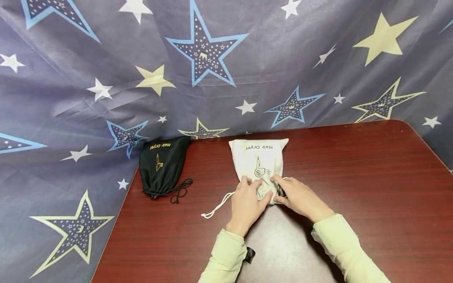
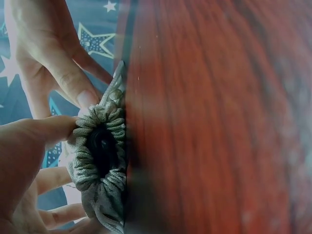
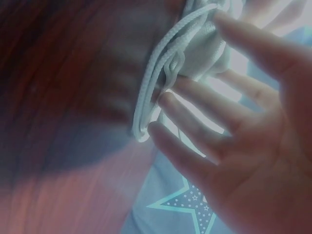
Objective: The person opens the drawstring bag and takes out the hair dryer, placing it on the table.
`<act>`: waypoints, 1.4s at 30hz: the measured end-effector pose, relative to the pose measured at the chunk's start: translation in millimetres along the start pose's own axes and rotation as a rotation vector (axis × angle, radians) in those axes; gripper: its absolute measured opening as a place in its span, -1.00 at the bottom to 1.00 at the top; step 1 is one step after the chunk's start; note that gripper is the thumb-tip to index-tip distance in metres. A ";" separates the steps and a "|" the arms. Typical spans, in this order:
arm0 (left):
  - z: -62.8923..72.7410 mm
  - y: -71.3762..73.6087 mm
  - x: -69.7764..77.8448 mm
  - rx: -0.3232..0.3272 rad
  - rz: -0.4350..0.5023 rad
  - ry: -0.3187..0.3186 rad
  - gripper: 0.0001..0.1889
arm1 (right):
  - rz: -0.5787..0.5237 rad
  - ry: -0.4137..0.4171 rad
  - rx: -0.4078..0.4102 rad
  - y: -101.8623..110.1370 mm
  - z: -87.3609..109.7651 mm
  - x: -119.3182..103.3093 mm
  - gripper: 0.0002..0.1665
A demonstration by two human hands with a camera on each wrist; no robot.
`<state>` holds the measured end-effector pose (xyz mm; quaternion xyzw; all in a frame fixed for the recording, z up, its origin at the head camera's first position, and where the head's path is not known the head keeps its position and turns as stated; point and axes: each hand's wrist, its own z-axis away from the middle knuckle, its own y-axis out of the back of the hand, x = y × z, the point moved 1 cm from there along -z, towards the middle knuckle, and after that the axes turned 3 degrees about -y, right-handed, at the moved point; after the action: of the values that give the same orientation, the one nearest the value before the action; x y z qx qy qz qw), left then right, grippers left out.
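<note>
"Where is the white pouch (image 1: 256, 157)?"

"It lies on the table (image 1: 371, 196), ahead of the person, its squared end pointing away and its gathered mouth (image 2: 83, 173) nearer the body. It bears the words 'Hair Dryer' and a line drawing of one."

"And the left hand (image 1: 245, 202)?"

"At the pouch's left side, thumb on the puckered rim, fingers spread over the cloth. Whether it pinches the fabric or merely touches it, I cannot tell."

"The right hand (image 1: 301, 196)?"

"Released, by the look of it: on the other side of the mouth, fingers rather straight and apart, thumb against the cloth. Loops of white cord (image 3: 146, 92) hang beside its fingertips in the right wrist view, and another length lies on the table left of the pouch."

"Can you see inside?"

"A little. The left wrist view shows a dark thing (image 2: 102, 151) within the mouth (too shadowed to name)."

"What else is about?"

"A black pouch (image 1: 164, 161) with gold print, near the table's left edge, well apart from the hands; its black cord (image 1: 180, 190) trails beside it. Behind everything hangs a star-patterned cloth (image 1: 247, 59). Both sleeves (image 1: 223, 255) are pale."
</note>
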<state>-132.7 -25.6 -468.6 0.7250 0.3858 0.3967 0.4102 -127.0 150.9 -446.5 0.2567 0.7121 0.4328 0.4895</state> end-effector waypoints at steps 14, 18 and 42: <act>1.2 2.6 8.6 -0.026 0.037 -0.002 -0.50 | 0.030 0.014 0.004 7.2 8.8 2.9 -0.39; 1.2 5.3 5.4 -0.100 0.083 0.016 -0.48 | 0.055 0.037 0.012 7.3 9.1 5.3 -0.38; -8.9 24.7 -25.8 -0.346 0.191 -0.212 -0.31 | -0.002 0.055 0.018 -0.7 -1.7 -2.0 0.21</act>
<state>-144.9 -54.9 -449.9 0.7146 0.1961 0.4157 0.5273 -127.7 148.4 -445.9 0.2483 0.7297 0.4326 0.4677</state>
